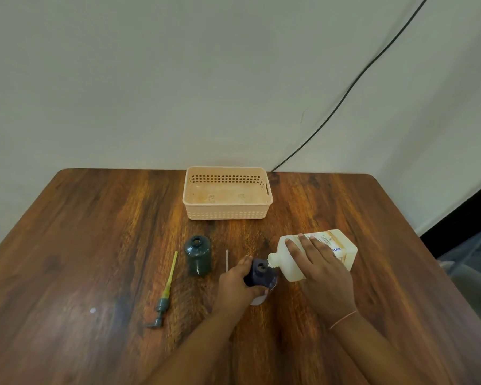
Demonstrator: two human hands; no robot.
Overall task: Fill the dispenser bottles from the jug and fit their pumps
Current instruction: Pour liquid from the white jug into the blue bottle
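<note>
My right hand point(321, 269) grips a white jug point(292, 262) tipped to the left, its spout at the mouth of a dark blue dispenser bottle point(260, 272). My left hand point(235, 283) holds that bottle upright on the wooden table point(95, 245). A dark green bottle point(197, 255) stands open-topped to the left, apart from both hands. A green pump with a yellowish tube point(165, 294) lies flat further left. A thin pale tube point(226, 261) lies between the two bottles. Something white shows under the blue bottle; I cannot tell what it is.
An empty peach plastic basket point(227, 211) sits at the back middle of the table, near the wall. A black cable point(345, 98) runs down the wall to the table's rear edge. A small white speck point(92, 310) lies at front left.
</note>
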